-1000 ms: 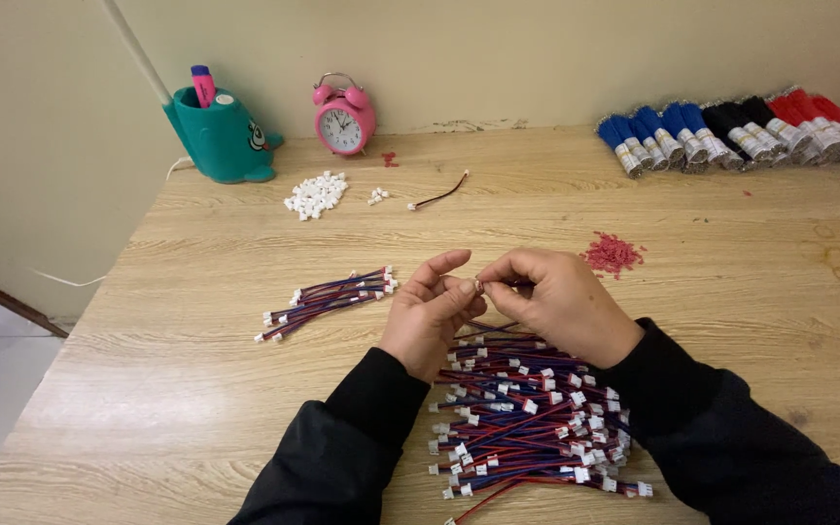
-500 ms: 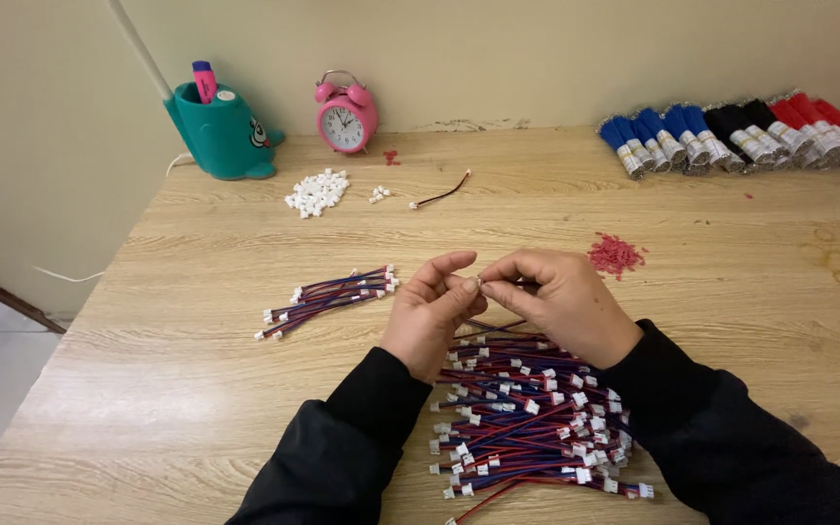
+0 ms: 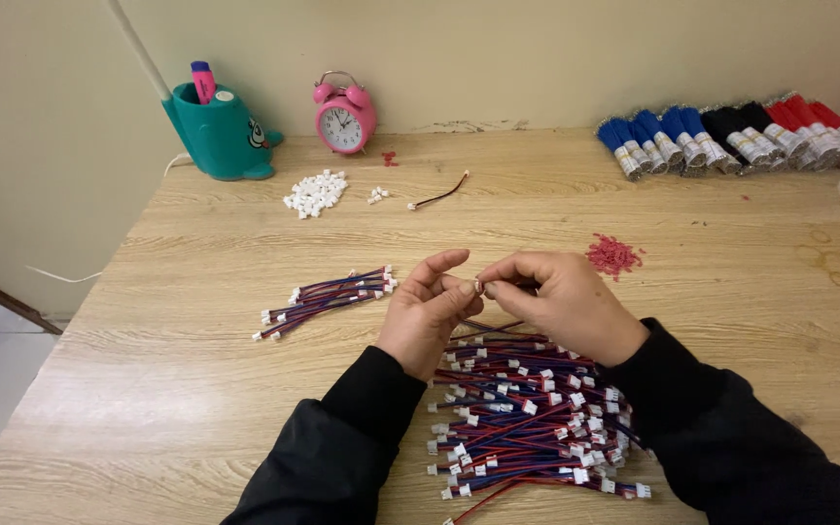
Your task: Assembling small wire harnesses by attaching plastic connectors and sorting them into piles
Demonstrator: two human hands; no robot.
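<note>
1. Pinching a small white connector (image 3: 478, 286) between them, the left hand (image 3: 427, 316) and right hand (image 3: 558, 301) meet above the near middle of the desk (image 3: 196, 389), fingertips closed narrowly on the piece and its thin wire.
2. A big loose heap of red-and-blue wire leads (image 3: 527, 418) lies just under the wrists, seemingly the stock left to handle.
3. A small tidy bundle of leads (image 3: 328, 297) sits to the left, probably the finished share, so the work looks only early on.
4. Far left, a pile of white connector housings (image 3: 315, 192) waits near a single lead (image 3: 439, 192).
5. Red scraps (image 3: 614, 255) lie right of the hands.
6. Against the far wall stand a teal pen holder (image 3: 221, 136), a pink alarm clock (image 3: 345, 114), and blue, black and red wire bundles (image 3: 731, 136) in a row at far right.
</note>
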